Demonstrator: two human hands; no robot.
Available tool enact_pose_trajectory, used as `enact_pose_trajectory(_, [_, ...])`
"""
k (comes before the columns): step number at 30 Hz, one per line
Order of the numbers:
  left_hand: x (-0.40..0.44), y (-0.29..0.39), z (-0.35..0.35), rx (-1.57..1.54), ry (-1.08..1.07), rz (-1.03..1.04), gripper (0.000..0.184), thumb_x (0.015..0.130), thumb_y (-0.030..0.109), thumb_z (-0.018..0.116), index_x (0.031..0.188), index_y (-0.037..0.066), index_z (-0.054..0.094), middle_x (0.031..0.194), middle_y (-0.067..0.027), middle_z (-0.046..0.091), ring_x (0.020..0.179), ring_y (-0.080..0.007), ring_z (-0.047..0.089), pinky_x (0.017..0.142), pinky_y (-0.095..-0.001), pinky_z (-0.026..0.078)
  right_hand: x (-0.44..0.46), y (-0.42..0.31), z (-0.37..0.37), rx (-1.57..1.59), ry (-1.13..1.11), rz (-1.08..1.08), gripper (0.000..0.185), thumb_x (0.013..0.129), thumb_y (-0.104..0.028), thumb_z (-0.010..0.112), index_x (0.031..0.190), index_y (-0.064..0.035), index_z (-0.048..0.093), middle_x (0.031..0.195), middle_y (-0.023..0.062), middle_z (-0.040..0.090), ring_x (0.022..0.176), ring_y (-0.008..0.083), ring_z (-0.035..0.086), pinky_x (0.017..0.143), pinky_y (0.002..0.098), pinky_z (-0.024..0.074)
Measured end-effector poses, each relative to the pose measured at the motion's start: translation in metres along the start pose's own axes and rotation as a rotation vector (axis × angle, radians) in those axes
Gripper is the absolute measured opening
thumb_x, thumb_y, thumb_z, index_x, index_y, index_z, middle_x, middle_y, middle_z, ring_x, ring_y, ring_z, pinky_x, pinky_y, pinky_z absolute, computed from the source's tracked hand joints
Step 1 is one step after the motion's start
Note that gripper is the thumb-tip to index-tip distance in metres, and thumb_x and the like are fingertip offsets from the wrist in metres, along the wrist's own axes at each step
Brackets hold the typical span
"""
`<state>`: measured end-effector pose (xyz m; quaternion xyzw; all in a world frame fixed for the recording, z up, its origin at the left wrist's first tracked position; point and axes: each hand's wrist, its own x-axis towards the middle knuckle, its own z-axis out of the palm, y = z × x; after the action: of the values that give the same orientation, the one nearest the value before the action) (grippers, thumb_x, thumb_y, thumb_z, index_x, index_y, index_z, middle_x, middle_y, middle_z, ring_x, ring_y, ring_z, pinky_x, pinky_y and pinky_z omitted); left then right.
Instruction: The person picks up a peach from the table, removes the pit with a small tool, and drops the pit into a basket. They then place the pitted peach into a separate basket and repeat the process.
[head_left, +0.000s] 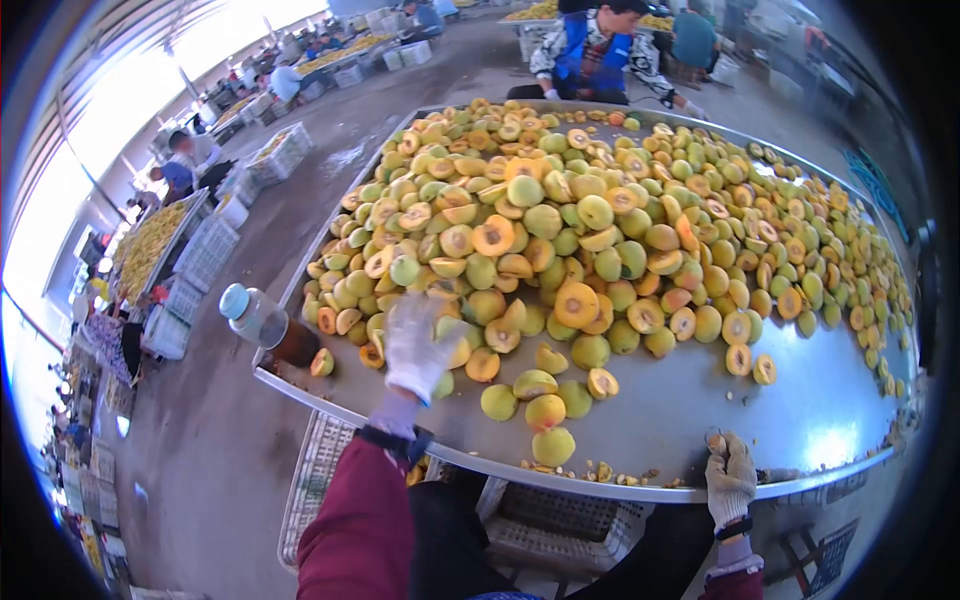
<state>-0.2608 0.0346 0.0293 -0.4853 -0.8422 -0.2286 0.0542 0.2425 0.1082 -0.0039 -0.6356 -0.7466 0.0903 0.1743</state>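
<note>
Across the broad metal table [690, 405] in front of me lies a heap of yellow-green fruit [490, 236], some whole-looking and some halved with orange flesh and hollow centres showing, piled thickest towards the far left and thinning out on the right. A small loose cluster sits apart from the heap, nearer to my edge, with 1 rounded fruit [553, 447] closest to the rim. My left hand [417, 345], in a white glove, is at the near left side of the heap; its fingers are stretched forward and blurred, so I cannot tell whether they grip any fruit. My right hand [730, 468], in a dirtier glove, rests at the table's front edge with its fingers bent inward, and I cannot tell whether they close on anything. Just beside it, a dark slender object [778, 475] lies along the rim. Small scraps [600, 472] line the same edge between my 2 hands. At the left corner stands a tilted-looking bottle [268, 325] with a pale blue lid and dark liquid. Beneath the table are white crates [322, 465]. Beyond the far edge is a person in a blue vest [600, 50].
</note>
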Motion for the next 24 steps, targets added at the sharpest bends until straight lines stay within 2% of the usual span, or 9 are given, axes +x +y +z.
enact_pose_trajectory(1, [0.004,-0.022,-0.001,0.347,0.151,-0.134,0.065,0.081,0.053,0.062,0.131,0.014,0.054,0.140,-0.0217,0.044,0.127,-0.0416,0.043,0.107,-0.0474,0.033,0.000,0.005,0.004,-0.017,0.005,-0.015,0.035,0.081,-0.010,0.053,0.115,-0.0062,0.058,0.114,0.0174,0.063,0.104,0.0369,0.060,0.091,0.0444,0.0482])
enact_pose_trajectory(3, [0.012,-0.066,0.007,0.033,-0.065,-0.517,0.073,0.080,0.059,0.059,0.137,0.015,0.047,0.139,-0.0259,0.042,0.127,-0.0463,0.040,0.109,-0.0493,0.029,0.000,0.010,0.009,-0.011,0.041,-0.064,0.035,0.080,-0.010,0.052,0.115,-0.0062,0.058,0.112,0.0173,0.063,0.101,0.0366,0.060,0.089,0.0441,0.0486])
enact_pose_trajectory(9, [-0.024,-0.022,0.009,-0.139,-0.303,-0.381,0.072,0.084,0.051,0.058,0.143,0.016,0.039,0.134,-0.0274,0.046,0.118,-0.0450,0.049,0.100,-0.0472,0.041,0.004,-0.005,-0.004,0.025,-0.081,0.044,0.034,0.080,-0.010,0.051,0.114,-0.0083,0.058,0.105,0.0170,0.062,0.096,0.0362,0.060,0.083,0.0438,0.0487])
enact_pose_trajectory(12, [-0.056,0.007,0.011,-0.249,-0.404,-0.234,0.074,0.087,0.044,0.057,0.148,0.012,0.029,0.135,-0.0287,0.046,0.124,-0.0427,0.046,0.105,-0.0452,0.037,0.004,-0.001,-0.001,-0.024,-0.088,0.038,0.033,0.081,-0.011,0.050,0.113,-0.0088,0.058,0.106,0.0172,0.062,0.098,0.0367,0.059,0.084,0.0443,0.0480])
enact_pose_trajectory(18, [-0.092,0.045,0.023,-0.331,-0.540,0.309,0.070,0.087,0.041,0.061,0.145,0.010,0.036,0.141,-0.0234,0.043,0.133,-0.0363,0.039,0.109,-0.0424,0.034,0.003,0.002,0.001,-0.009,-0.032,0.022,0.031,0.082,-0.015,0.050,0.112,-0.0091,0.058,0.106,0.0177,0.062,0.100,0.0384,0.059,0.086,0.0463,0.0468])
enact_pose_trajectory(19, [-0.092,0.047,0.022,-0.335,-0.545,0.322,0.070,0.087,0.041,0.061,0.145,0.010,0.036,0.141,-0.0234,0.043,0.133,-0.0363,0.039,0.109,-0.0424,0.034,0.003,-0.001,-0.001,-0.025,-0.044,0.037,0.031,0.082,-0.015,0.051,0.111,-0.0094,0.059,0.105,0.0179,0.062,0.099,0.0386,0.059,0.086,0.0464,0.0469])
enact_pose_trajectory(21, [-0.087,0.044,0.018,-0.876,-0.782,0.098,0.065,0.089,0.031,0.063,0.143,0.005,0.039,0.141,-0.0154,0.047,0.132,-0.0318,0.043,0.107,-0.0375,0.037,0.004,-0.008,-0.004,-0.024,-0.045,0.065,0.030,0.082,-0.016,0.051,0.111,-0.0097,0.059,0.104,0.0178,0.063,0.098,0.0385,0.059,0.086,0.0466,0.0470])
enact_pose_trajectory(22, [-0.080,0.036,0.023,-0.879,-0.791,0.107,0.065,0.089,0.031,0.063,0.143,0.005,0.039,0.141,-0.0154,0.047,0.132,-0.0318,0.043,0.107,-0.0375,0.037,0.003,-0.010,-0.005,-0.018,-0.058,0.092,0.029,0.082,-0.016,0.051,0.110,-0.0100,0.059,0.103,0.0176,0.063,0.098,0.0384,0.059,0.085,0.0468,0.0472])
enact_pose_trajectory(24, [-0.049,0.015,0.032,-0.860,-0.221,-0.005,0.041,0.083,0.016,0.068,0.122,0.004,0.059,0.134,-0.0143,0.053,0.126,-0.0283,0.049,0.104,-0.0357,0.041,0.002,-0.012,-0.007,-0.004,-0.040,0.078,0.029,0.083,-0.016,0.051,0.110,-0.0094,0.060,0.102,0.0187,0.063,0.097,0.0388,0.060,0.084,0.0463,0.0470])
